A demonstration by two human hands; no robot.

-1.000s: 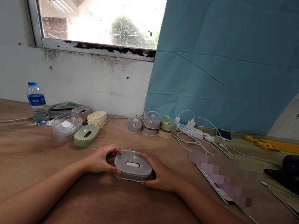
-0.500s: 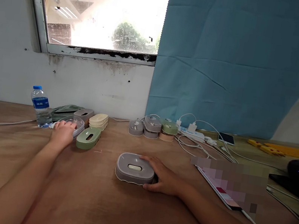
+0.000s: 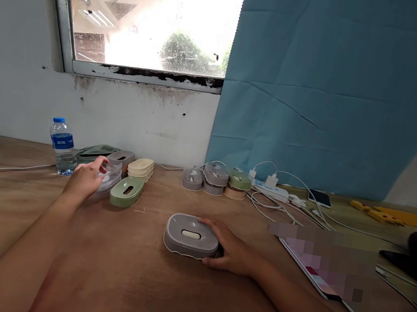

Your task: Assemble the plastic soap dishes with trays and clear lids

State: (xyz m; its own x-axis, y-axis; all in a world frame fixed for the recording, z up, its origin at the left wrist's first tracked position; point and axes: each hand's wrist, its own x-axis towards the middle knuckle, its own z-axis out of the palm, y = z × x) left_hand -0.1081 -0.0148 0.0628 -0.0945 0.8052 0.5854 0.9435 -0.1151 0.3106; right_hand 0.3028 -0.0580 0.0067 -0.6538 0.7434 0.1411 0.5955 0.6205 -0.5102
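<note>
A grey oval box point(image 3: 191, 235) with a slot in its lid lies on the brown table point(image 3: 123, 280) in front of me. My right hand point(image 3: 231, 250) rests against its right side, fingers curled around the edge. My left hand point(image 3: 86, 178) reaches far left and grips the stack of clear plastic lids point(image 3: 110, 180). A green oval lid point(image 3: 127, 191) lies just right of that stack. Behind it sit cream lids point(image 3: 141, 167) and a taupe piece point(image 3: 122, 156).
A water bottle point(image 3: 62, 146) stands at the back left. Several finished grey, green and tan boxes point(image 3: 216, 179) sit at the back centre. A power strip with white cables point(image 3: 276, 193), a phone point(image 3: 321, 197) and a flat device point(image 3: 311, 269) occupy the right side.
My left hand left the grey box and reached to the clear lids at the left, where it now closes on them. My right hand stayed on the grey box.
</note>
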